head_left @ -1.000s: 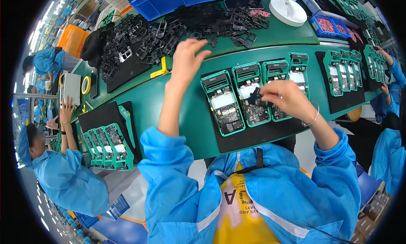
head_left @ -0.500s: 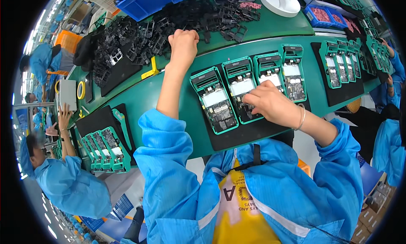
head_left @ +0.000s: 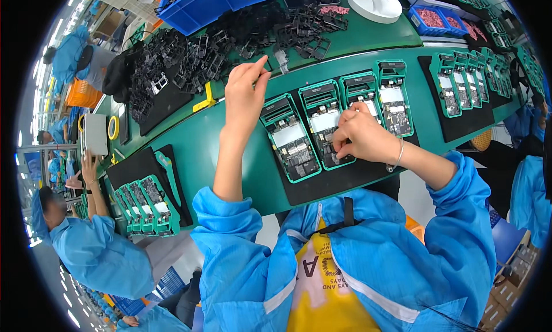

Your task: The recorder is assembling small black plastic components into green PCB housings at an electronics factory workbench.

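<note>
Looks like a part-fitting step on the green bench (head_left: 230,142). The left hand (head_left: 244,93) is stretched out to the far side, fingers pinched together over the heap of black plastic frames (head_left: 230,50), right at the heap's near edge. I can't tell if a small piece is actually between the fingertips. The right hand (head_left: 362,136) is curled down on the 2nd green tray (head_left: 325,125), fingertips together and pressing on the board inside it (whatever it's pushing is hidden under the fingers).

My guess at the step: seating a part in tray 2 while the other hand fetches the next one. The next move would need a clean pick from that tangled pile and careful lining-up over the tray.

Counts: 4 green trays in a row on the black mat (head_left: 345,177) at the near edge, each with a board. Another 4 on the mat at the left (head_left: 144,197), in front of a co-worker. 1 white round base (head_left: 375,3) and 1 blue bin (head_left: 213,4) at the far edge.
</note>
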Demonstrator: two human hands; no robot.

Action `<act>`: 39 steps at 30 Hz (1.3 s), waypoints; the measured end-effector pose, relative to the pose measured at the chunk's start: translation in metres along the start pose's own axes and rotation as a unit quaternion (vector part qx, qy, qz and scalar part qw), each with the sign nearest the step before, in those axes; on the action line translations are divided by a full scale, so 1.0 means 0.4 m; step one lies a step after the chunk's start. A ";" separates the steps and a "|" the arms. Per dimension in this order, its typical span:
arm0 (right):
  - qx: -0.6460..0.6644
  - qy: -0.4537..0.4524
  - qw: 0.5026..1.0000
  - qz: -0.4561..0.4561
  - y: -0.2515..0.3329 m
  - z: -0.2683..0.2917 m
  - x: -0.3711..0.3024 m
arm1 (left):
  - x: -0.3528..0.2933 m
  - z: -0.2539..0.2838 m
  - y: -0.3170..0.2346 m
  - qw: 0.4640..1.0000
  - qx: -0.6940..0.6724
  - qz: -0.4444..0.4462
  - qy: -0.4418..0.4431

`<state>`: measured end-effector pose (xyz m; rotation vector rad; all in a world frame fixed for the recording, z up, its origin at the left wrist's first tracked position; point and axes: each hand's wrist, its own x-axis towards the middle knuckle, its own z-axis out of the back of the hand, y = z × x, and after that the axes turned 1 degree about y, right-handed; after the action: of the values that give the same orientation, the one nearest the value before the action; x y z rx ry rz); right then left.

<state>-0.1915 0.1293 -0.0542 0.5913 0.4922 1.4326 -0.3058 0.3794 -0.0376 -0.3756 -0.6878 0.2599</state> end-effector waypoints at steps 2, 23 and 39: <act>-0.011 0.046 0.998 -0.036 0.001 0.001 0.008 | -0.010 0.012 -0.012 0.999 -0.031 0.006 0.008; 0.622 -0.354 0.695 -0.070 0.068 -0.088 0.009 | -0.166 -0.084 -0.310 0.976 -0.196 0.078 -0.058; 0.085 -0.056 0.992 -0.080 -0.055 0.096 -0.153 | 0.118 -0.174 0.119 0.988 0.058 -0.067 0.126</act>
<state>-0.1552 0.0642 -0.0413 0.7476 0.5639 1.2069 -0.2298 0.4214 -0.0802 -0.2438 -0.4437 0.1205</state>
